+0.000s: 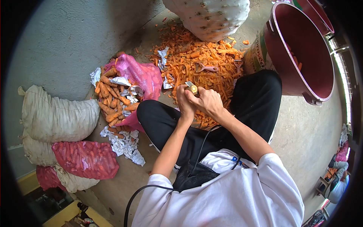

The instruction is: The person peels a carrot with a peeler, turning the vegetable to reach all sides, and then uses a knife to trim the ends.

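A black cord [130, 202] runs over the white shirt [227, 193], and the person sits with the black trousers [261, 102] spread at the knees. Between the knees, the left hand [185, 100] is closed around a vegetable piece [194, 90], whose yellowish cut end shows at the fingertips. The right hand [210, 101] closes in from the other side, its fingers touching the left hand and the piece, which lies between the two hands. A small metal blade [188, 83] shows just beside that end; which hand holds it, I cannot tell.

Below and beyond the hands spreads a heap of orange peelings [181, 56], with a pink-handled peeler [207, 68] lying on it. To the left, carrots [110, 99] and crumpled paper [124, 145] spill around an open pink mesh bag [140, 73]; a filled red mesh bag [85, 159] lies further left, against pale sacks [56, 115]. To the right, a dark red tub [310, 49] stands tilted in view. Beyond the heap sits a bulging white sack [211, 17]. Far right, another person [338, 185] is partly visible.
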The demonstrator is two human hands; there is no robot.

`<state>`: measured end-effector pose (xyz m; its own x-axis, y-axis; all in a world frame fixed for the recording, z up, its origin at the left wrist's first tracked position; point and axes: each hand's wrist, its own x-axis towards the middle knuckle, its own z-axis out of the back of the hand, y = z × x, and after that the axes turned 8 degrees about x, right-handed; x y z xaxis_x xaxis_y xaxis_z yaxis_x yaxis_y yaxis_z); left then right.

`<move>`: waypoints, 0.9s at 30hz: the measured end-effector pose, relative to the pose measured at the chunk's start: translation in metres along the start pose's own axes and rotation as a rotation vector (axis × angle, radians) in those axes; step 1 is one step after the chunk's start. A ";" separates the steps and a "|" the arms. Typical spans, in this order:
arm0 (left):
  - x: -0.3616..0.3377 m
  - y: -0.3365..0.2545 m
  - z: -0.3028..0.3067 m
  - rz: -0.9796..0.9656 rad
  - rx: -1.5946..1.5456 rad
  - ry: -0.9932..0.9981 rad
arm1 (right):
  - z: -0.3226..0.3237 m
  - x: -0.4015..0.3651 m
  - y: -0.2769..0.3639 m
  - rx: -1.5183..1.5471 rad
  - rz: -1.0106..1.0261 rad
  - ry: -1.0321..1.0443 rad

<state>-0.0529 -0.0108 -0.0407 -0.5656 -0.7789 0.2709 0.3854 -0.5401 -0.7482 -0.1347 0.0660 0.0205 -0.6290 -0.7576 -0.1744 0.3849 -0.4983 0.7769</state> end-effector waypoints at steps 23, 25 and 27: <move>0.007 0.054 0.007 0.453 0.163 0.300 | -0.035 0.087 -0.117 0.341 -0.626 0.389; 0.020 0.031 0.021 0.765 -0.120 0.519 | -0.073 0.098 -0.165 0.174 -0.520 0.357; 0.024 0.023 0.023 0.925 -0.412 0.613 | -0.069 0.107 -0.158 0.118 -0.520 0.367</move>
<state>-0.0407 -0.0492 -0.0375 -0.4936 -0.4764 -0.7276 0.6310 0.3796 -0.6766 -0.2160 0.0350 -0.1630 -0.4332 -0.5353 -0.7252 0.0019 -0.8051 0.5931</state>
